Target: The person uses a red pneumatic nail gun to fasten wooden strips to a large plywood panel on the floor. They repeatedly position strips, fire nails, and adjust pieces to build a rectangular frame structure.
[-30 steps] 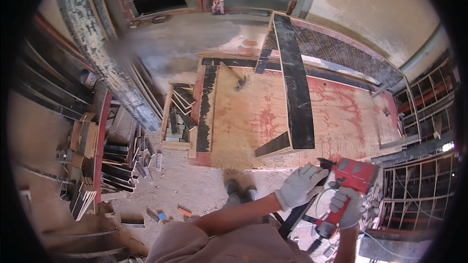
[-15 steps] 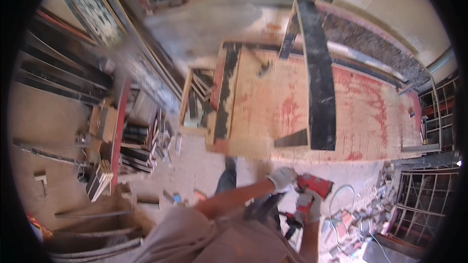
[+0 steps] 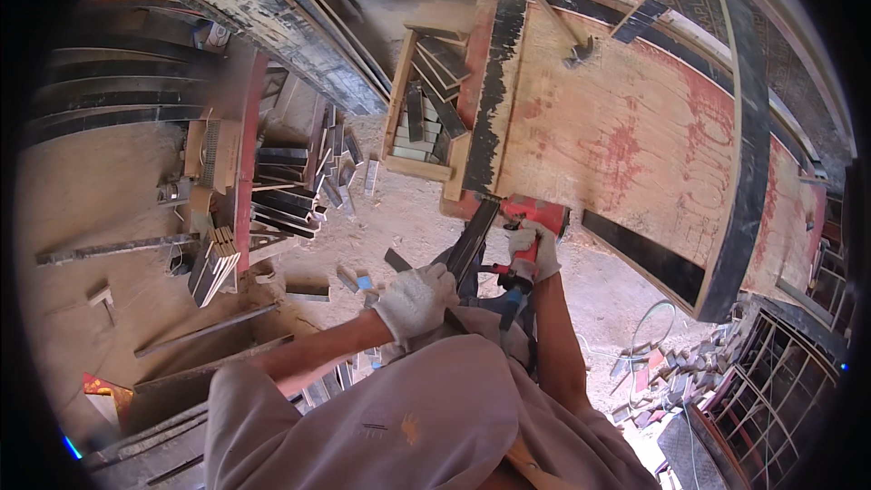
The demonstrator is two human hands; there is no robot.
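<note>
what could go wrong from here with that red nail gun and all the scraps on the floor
The left hand sits close to the dark magazine of the red nail gun and might get pinched. Loose wood scraps strewn about could cause a stumble.

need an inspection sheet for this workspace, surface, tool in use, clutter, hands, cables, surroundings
Surface: wooden panel with red stains; hammer lying on it; black board across it.
Job's things: red nail gun with a long dark magazine, held in front of the body.
Clutter: dark wood strips piled on the floor; wooden box of offcuts beside the panel.
Hands: right hand, gloved, closed around the gun's handle; left hand, gloved, at the magazine's lower end, grip unclear.
Cables: thin hose looped on the floor at right; its connection cannot be traced.
Surroundings: metal grille at lower right; paint-flecked beam at upper left.
</note>
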